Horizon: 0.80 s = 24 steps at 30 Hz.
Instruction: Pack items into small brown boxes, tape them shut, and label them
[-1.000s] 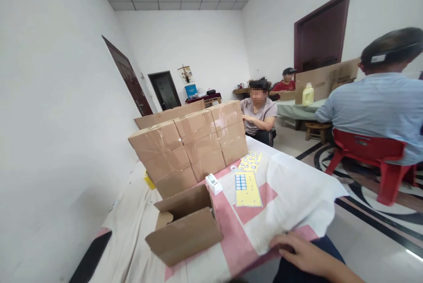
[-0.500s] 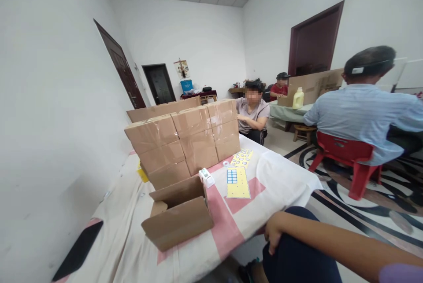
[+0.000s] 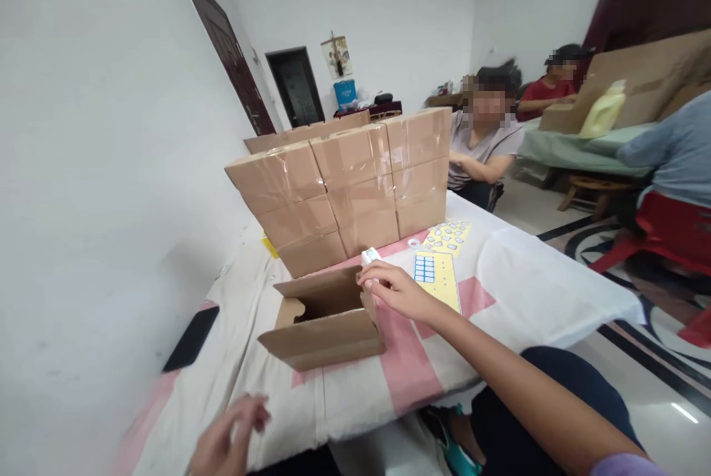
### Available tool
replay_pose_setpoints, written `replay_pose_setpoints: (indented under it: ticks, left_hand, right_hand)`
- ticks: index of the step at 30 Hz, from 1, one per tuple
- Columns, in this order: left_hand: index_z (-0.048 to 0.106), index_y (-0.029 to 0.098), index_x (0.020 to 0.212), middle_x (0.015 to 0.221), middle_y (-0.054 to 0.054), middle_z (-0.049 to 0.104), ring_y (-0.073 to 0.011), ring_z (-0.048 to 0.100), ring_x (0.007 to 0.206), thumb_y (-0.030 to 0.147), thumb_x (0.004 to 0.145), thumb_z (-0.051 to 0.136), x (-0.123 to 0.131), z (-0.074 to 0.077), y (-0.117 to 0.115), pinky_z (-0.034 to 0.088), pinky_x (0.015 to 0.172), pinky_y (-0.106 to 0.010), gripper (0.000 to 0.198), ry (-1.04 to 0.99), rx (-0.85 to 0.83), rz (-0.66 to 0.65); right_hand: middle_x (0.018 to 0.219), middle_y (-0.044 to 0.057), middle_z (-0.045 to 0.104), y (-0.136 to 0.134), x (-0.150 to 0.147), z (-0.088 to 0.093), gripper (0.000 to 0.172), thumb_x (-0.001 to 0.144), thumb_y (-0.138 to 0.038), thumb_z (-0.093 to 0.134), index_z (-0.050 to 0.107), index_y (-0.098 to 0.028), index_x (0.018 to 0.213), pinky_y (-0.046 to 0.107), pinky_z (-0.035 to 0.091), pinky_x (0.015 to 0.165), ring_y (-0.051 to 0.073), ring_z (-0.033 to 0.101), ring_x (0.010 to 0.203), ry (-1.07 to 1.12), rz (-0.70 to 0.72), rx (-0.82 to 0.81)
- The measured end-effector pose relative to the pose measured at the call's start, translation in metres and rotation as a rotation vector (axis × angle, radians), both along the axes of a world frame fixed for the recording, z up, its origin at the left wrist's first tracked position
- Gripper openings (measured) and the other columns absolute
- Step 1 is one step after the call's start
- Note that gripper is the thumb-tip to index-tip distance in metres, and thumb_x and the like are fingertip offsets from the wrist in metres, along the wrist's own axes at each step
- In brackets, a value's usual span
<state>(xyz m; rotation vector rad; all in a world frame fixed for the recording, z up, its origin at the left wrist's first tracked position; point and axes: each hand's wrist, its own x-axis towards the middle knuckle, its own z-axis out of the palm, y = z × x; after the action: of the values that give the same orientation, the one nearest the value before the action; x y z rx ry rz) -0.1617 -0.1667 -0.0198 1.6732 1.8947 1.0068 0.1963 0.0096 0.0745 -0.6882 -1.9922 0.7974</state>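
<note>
An open cardboard box (image 3: pixel 327 339) lies on the cloth-covered table (image 3: pixel 411 380), its flaps raised. My right hand (image 3: pixel 397 289) reaches to the box's right end, fingertips pinched at the flap there. Low in the view, my left hand (image 3: pixel 230 435) is over the table's near edge, left of the box; it is blurred, fingers apart, holding nothing. Just behind my right fingers is a small white object (image 3: pixel 369 255), partly covered. Yellow sheets, one with a blue grid (image 3: pixel 441 280) and one with small outlined shapes (image 3: pixel 447 235), lie to the right beside a tape roll (image 3: pixel 414 243).
Taped cardboard boxes (image 3: pixel 355 191) form a wall across the table's far side. A dark flat object (image 3: pixel 192 339) lies at the left edge. One person (image 3: pixel 486 146) crouches beyond the table; others are at a green-covered table (image 3: pixel 572 146) at right.
My right hand has left my knee and reached the box's right end. My left hand has come into view at the bottom. The camera view has turned right and down.
</note>
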Motion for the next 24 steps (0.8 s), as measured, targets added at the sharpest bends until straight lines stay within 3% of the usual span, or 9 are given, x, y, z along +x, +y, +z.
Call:
replay_pose_setpoints:
  ticks: [2, 4, 6, 8, 13, 15, 17, 20, 24]
  left_hand:
    - [0.071, 0.025, 0.081, 0.087, -0.006, 0.072, -0.0284, 0.069, 0.094, 0.058, 0.087, 0.062, -0.008, 0.028, 0.043, 0.058, 0.094, -0.045, 0.035, 0.005, 0.264, 0.123]
    - [0.066, 0.022, 0.078, 0.095, -0.008, 0.071, -0.0263, 0.067, 0.1, 0.056, 0.081, 0.069, -0.006, 0.048, 0.089, 0.055, 0.098, -0.043, 0.034, -0.039, 0.387, -0.001]
    - [0.064, 0.021, 0.088, 0.104, -0.008, 0.069, -0.0245, 0.067, 0.103, 0.056, 0.077, 0.073, 0.003, 0.056, 0.123, 0.057, 0.093, -0.039, 0.037, -0.069, 0.382, -0.058]
    - [0.059, 0.022, 0.099, 0.106, -0.008, 0.067, -0.0228, 0.068, 0.1, 0.054, 0.075, 0.075, 0.017, 0.053, 0.136, 0.06, 0.081, -0.035, 0.043, -0.111, 0.398, -0.075]
    - [0.057, 0.025, 0.116, 0.089, -0.004, 0.074, -0.0233, 0.073, 0.084, 0.051, 0.078, 0.076, 0.04, 0.033, 0.109, 0.062, 0.071, -0.034, 0.05, -0.138, 0.41, -0.043]
    - [0.071, 0.026, 0.091, 0.099, -0.008, 0.077, -0.0281, 0.073, 0.096, 0.053, 0.08, 0.073, 0.042, 0.029, 0.096, 0.063, 0.078, -0.037, 0.029, 0.063, 0.401, -0.15]
    - [0.076, 0.027, 0.077, 0.112, -0.01, 0.077, -0.0318, 0.07, 0.108, 0.053, 0.082, 0.07, 0.044, 0.031, 0.087, 0.062, 0.088, -0.042, 0.027, 0.196, 0.392, -0.316]
    - [0.081, 0.033, 0.096, 0.13, -0.008, 0.072, -0.0344, 0.064, 0.125, 0.053, 0.086, 0.064, 0.043, 0.04, 0.082, 0.054, 0.106, -0.052, 0.028, 0.319, 0.337, -0.463]
    - [0.076, 0.039, 0.116, 0.136, -0.004, 0.069, -0.0352, 0.057, 0.135, 0.056, 0.084, 0.065, 0.03, 0.05, 0.089, 0.042, 0.115, -0.06, 0.037, 0.407, 0.221, -0.477]
  right_hand:
    - [0.135, 0.009, 0.061, -0.006, -0.002, -0.015, 0.028, 0.103, -0.029, 0.049, 0.073, -0.021, 0.115, 0.04, 0.046, 0.108, 0.022, 0.06, 0.124, -0.031, 0.054, 0.046]
    - [0.152, 0.009, 0.045, -0.016, 0.004, -0.027, 0.033, 0.103, -0.032, 0.051, 0.067, -0.026, 0.131, 0.042, 0.044, 0.111, 0.024, 0.054, 0.133, -0.121, 0.051, 0.057]
    - [0.161, 0.009, 0.031, -0.023, 0.012, -0.034, 0.042, 0.099, -0.036, 0.058, 0.059, -0.029, 0.14, 0.045, 0.043, 0.112, 0.028, 0.05, 0.138, -0.205, 0.032, 0.065]
    - [0.164, 0.01, 0.026, -0.026, 0.02, -0.038, 0.049, 0.093, -0.037, 0.066, 0.057, -0.027, 0.14, 0.046, 0.044, 0.112, 0.031, 0.048, 0.14, -0.247, 0.017, 0.092]
    - [0.144, 0.01, 0.052, -0.021, 0.036, -0.037, 0.035, 0.087, -0.03, 0.071, 0.061, -0.024, 0.12, 0.035, 0.048, 0.104, 0.024, 0.058, 0.126, -0.177, 0.002, 0.201]
    - [0.133, 0.007, 0.059, -0.02, 0.041, -0.035, 0.019, 0.093, -0.034, 0.065, 0.064, -0.024, 0.11, 0.03, 0.049, 0.1, 0.02, 0.062, 0.118, -0.164, -0.013, 0.233]
    - [0.132, 0.007, 0.06, -0.023, 0.045, -0.033, 0.019, 0.098, -0.039, 0.06, 0.067, -0.024, 0.106, 0.029, 0.05, 0.094, 0.018, 0.065, 0.11, -0.2, -0.025, 0.302]
    - [0.136, 0.007, 0.059, -0.026, 0.048, -0.032, 0.026, 0.1, -0.043, 0.055, 0.072, -0.025, 0.106, 0.028, 0.051, 0.088, 0.019, 0.067, 0.106, -0.283, -0.017, 0.427]
    - [0.138, 0.006, 0.061, -0.025, 0.048, -0.034, 0.032, 0.103, -0.043, 0.049, 0.075, -0.026, 0.111, 0.029, 0.052, 0.09, 0.02, 0.066, 0.114, -0.315, -0.004, 0.464]
